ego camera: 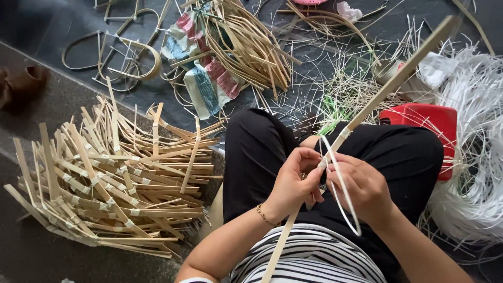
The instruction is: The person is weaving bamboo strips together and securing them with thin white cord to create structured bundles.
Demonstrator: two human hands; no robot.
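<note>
A long pale bamboo strip [401,76] runs from the upper right down past my lap to the lower middle. My left hand [296,181] grips it where it crosses my knees, fingers closed around it. My right hand [361,186] pinches a thin white plastic strand [343,191] that loops from the strip down toward my striped shirt. The strand is wound around the strip just above my fingers, at a white binding [344,132]. A gold bracelet sits on my left wrist.
A large heap of bound bamboo pieces [115,183] lies on the floor to my left. Loose bamboo splints [246,44] and a patterned cloth lie ahead. A red plastic stool [427,123] and a mass of white strands [474,157] are at my right.
</note>
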